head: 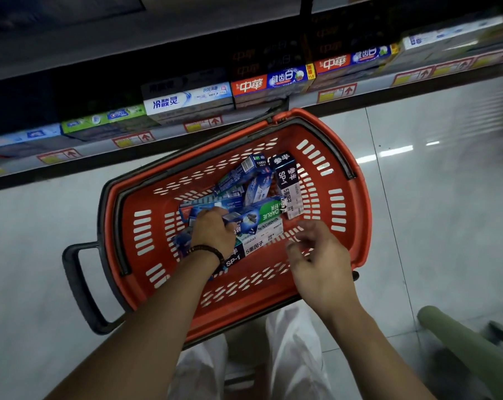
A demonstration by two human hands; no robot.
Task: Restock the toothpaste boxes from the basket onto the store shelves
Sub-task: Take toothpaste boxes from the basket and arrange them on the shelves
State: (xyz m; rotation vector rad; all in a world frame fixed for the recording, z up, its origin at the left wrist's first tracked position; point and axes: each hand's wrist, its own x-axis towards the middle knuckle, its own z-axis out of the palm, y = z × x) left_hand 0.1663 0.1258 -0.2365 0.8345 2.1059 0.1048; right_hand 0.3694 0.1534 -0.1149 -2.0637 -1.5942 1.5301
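Found the toothpaste boxes (244,203) heaped crosswise in the basket (357,215), right under the left hand (212,229) and just ahead of the right hand (316,252). Judged them light, stiff-walled cardboard, glossy and probably a little slippery, quick to dent at the corners if squeezed. Best taken across the long narrow sides near the middle, not by the end flaps. Noted the left hand, beaded bracelet (207,251) at its wrist, curled round a dark blue box (241,219) on top of the heap. Noted the right hand hovering over the basket's near side, fingers loosely bent, gripping nothing. Beyond both hands, saw the shelf (302,101), partly stocked with boxed toothpaste. Out to either side, saw pale tiled floor (417,226) carrying the basket.
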